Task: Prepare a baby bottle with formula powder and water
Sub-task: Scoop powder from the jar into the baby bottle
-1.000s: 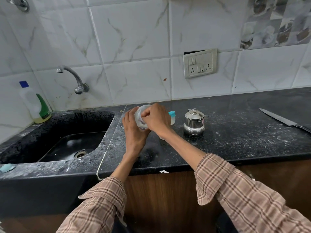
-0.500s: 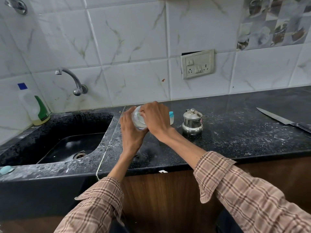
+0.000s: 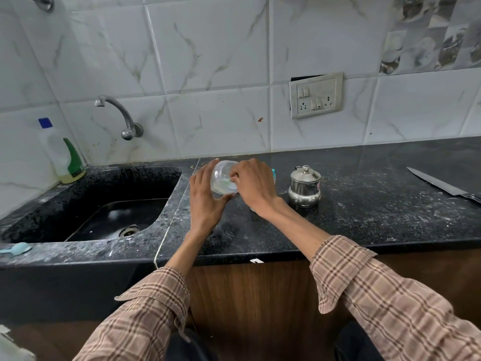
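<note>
A clear baby bottle (image 3: pixel 223 180) is held tilted just above the black counter (image 3: pixel 364 204), right of the sink. My left hand (image 3: pixel 205 201) cups its left side, fingers upright along it and thumb underneath. My right hand (image 3: pixel 255 185) grips the bottle's right end with curled fingers, hiding that end. Something whitish shows inside the bottle. A teal-topped item (image 3: pixel 273 175) peeks out behind my right hand, mostly hidden. A small steel lidded pot (image 3: pixel 304 187) stands just right of my hands.
A black sink (image 3: pixel 117 214) lies to the left under a wall tap (image 3: pixel 119 114), with a dish-soap bottle (image 3: pixel 65 157) in its corner. A teal scoop (image 3: pixel 17 249) rests on the sink's front rim. A knife (image 3: pixel 440 185) lies at the far right. The counter is dusted with white powder.
Both hands stay on the bottle at the same spot. The bottle has turned slightly between them, and my left fingers look straighter than before.
</note>
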